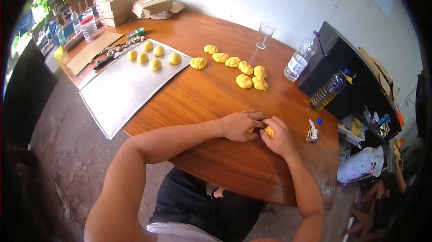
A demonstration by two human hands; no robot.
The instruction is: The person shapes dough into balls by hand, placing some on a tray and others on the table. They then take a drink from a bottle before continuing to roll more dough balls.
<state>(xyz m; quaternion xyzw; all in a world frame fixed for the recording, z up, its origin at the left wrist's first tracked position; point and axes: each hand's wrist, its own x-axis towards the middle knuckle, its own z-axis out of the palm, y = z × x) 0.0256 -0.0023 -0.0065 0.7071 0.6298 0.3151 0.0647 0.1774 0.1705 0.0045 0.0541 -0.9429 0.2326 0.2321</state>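
My left hand (pixel 243 126) and my right hand (pixel 276 135) meet low over the near part of the wooden table, fingertips close together. Yellow dough (pixel 269 132) shows between the thumb and fingers of my right hand. A bit of yellow dough (pixel 250 130) also peeks out beneath my left hand, whose fingers curl over it. Beyond my hands, several rough yellow dough lumps (pixel 244 81) lie in a bent row on the table. Smooth dough balls (pixel 155 64) rest at the far end of a silver baking tray (pixel 118 93) on the left.
An empty glass (pixel 265 34), a water bottle (pixel 300 56) and an oil bottle (pixel 327 91) stand toward the right, beside a black box-shaped object (pixel 330 57). A small blue cap (pixel 319 121) lies near the right edge. Cardboard boxes (pixel 116 8) are stacked at the back left.
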